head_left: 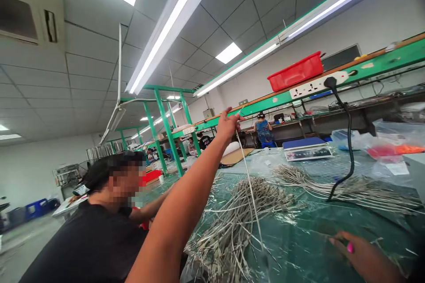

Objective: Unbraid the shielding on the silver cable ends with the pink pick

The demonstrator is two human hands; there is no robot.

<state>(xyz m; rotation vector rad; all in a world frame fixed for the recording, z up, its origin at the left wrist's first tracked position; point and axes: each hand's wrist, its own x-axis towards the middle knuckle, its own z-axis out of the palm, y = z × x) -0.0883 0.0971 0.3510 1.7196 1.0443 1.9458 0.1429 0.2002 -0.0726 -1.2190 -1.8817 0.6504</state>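
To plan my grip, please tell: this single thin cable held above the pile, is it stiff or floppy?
The hanging cable drops almost straight from the left hand, so it seems light and fairly flexible. The curved strands in the cable pile suggest some springiness, not full limpness. Pulled strands will probably snag on their neighbours.

Left forearm (179,212), lower centre of frame: bare from wrist down to bottom edge, smooth, tapering toward wrist. Left hand (229,126), centre of frame: bare, fingers unmarked at this resolution. Right hand (361,256), lower right corner: bare, slender fingers. Small bright pink mark (349,247) at one fingertip; nail polish or fingertip cover, too small to tell. Dark patch (416,272) beyond right hand at frame corner: possibly sleeve, too dark to tell.
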